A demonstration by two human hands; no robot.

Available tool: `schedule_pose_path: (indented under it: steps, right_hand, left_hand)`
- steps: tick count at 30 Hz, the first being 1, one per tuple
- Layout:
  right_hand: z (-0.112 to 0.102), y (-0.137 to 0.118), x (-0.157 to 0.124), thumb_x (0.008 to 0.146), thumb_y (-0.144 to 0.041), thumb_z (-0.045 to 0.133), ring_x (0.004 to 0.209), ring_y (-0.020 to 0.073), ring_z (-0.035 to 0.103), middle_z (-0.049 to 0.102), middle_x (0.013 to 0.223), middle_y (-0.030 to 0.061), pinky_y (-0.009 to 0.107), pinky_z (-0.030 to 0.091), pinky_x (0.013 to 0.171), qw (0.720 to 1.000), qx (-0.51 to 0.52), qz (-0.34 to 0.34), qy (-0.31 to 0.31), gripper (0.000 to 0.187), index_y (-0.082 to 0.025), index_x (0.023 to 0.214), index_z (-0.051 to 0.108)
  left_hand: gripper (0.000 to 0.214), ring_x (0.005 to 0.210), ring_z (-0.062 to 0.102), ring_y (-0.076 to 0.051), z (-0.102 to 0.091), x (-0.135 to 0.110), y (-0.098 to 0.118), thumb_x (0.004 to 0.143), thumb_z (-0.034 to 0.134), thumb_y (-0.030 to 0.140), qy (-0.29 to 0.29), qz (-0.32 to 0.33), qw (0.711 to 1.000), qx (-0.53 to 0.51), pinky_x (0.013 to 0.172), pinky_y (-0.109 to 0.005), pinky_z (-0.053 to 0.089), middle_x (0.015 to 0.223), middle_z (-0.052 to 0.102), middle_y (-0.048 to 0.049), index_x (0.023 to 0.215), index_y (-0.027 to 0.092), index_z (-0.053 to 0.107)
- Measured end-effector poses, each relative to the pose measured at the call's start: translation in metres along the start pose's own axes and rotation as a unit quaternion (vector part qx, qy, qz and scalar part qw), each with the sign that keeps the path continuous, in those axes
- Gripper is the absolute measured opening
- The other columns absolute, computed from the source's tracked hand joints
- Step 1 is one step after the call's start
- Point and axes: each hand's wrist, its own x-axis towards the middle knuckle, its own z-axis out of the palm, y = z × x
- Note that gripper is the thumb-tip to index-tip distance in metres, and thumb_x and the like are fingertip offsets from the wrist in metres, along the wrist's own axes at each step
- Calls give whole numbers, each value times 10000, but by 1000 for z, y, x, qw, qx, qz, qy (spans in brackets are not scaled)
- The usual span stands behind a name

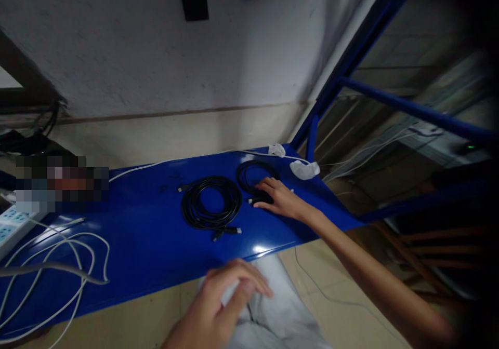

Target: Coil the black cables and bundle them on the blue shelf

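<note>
My right hand reaches out over the blue shelf and rests with fingers spread on a small coiled black cable. A larger coil of black cable lies just left of it, its plugs pointing toward me. My left hand hangs below the shelf's front edge, fingers curled loosely against the light grey cloth on my lap; whether it grips the cloth is unclear.
White cables loop across the shelf's left end beside a white power strip. Two crumpled white wrappers lie at the far right corner. A blue metal frame rises on the right; a grey wall stands behind.
</note>
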Motion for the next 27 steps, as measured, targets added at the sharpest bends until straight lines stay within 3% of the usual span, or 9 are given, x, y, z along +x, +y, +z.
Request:
schedule_pose_path:
  steps: [2, 4, 6, 8, 11, 13, 16, 20, 27]
  right_hand:
    - [5, 1, -15, 1084, -475, 670, 1129, 330, 718, 725, 1220, 185, 484, 584, 987, 999, -32, 1, 1, 393, -151, 1305, 686]
    - [9, 0, -21, 1113, -444, 622, 1066, 307, 716, 730, 1149, 161, 446, 572, 941, 998, -60, 2, 3, 306, -163, 1219, 681]
    - [11, -1, -23, 1125, -446, 594, 1005, 300, 713, 731, 1081, 152, 428, 560, 910, 995, -97, -1, -2, 289, -166, 1116, 665]
    - [12, -3, -25, 1138, -452, 564, 966, 298, 722, 734, 1035, 157, 411, 548, 892, 991, -130, 2, -5, 310, -169, 1031, 634]
    - [10, -4, -27, 1167, -459, 498, 813, 285, 748, 749, 895, 139, 342, 485, 707, 987, -149, 60, -14, 328, -167, 1052, 592]
    - [6, -6, -26, 1182, -469, 442, 658, 279, 728, 723, 744, 100, 312, 350, 568, 981, -153, 119, -8, 346, -154, 1127, 574]
    - [-3, -16, -16, 1181, -494, 407, 565, 297, 702, 697, 664, 96, 320, 225, 524, 976, -147, 154, 43, 383, -146, 1165, 567]
    - [-10, -41, 10, 1174, -544, 396, 563, 288, 689, 705, 678, 111, 335, 254, 537, 986, -99, 95, 90, 424, -175, 1106, 592]
    - [13, -59, 40, 1200, -520, 346, 657, 229, 690, 749, 766, 99, 331, 314, 587, 992, -108, -63, 13, 471, -164, 1088, 633]
  left_hand:
    - [210, 1422, 619, -304, -44, 24, -10, 1124, 585, 381, 125, 72, 973, 182, 1237, -596, 492, 1405, 739, -53, 1266, 378, 740]
    - [435, 1616, 412, -382, -82, 41, -24, 1034, 746, 464, 173, 81, 912, 364, 1334, -695, 325, 1647, 581, -90, 1453, 362, 691]
    - [640, 1676, 297, -423, -109, 48, -41, 1003, 777, 530, 168, 52, 867, 466, 1332, -784, 233, 1743, 470, -103, 1593, 367, 591]
    - [660, 1701, 250, -420, -121, 48, -56, 1007, 755, 576, 133, 30, 855, 500, 1336, -771, 247, 1770, 433, -100, 1606, 356, 585]
    - [612, 1730, 164, -407, -121, 42, -70, 1047, 696, 579, 114, 21, 852, 510, 1360, -737, 226, 1803, 379, -90, 1597, 327, 602]
    - [618, 1732, 134, -411, -117, 41, -72, 1058, 678, 577, 117, 24, 853, 509, 1361, -736, 222, 1821, 339, -96, 1610, 313, 589]
    - [637, 1726, 133, -422, -109, 45, -70, 1047, 688, 592, 114, 31, 856, 503, 1356, -737, 244, 1828, 316, -109, 1606, 303, 594]
    - [640, 1717, 160, -442, -92, 66, -68, 1021, 715, 609, 111, 40, 861, 495, 1348, -752, 265, 1815, 337, -133, 1568, 286, 635]
    - [694, 1712, 177, -445, -58, 119, -67, 978, 757, 639, 111, 23, 869, 481, 1371, -703, 282, 1783, 390, -178, 1525, 223, 656]
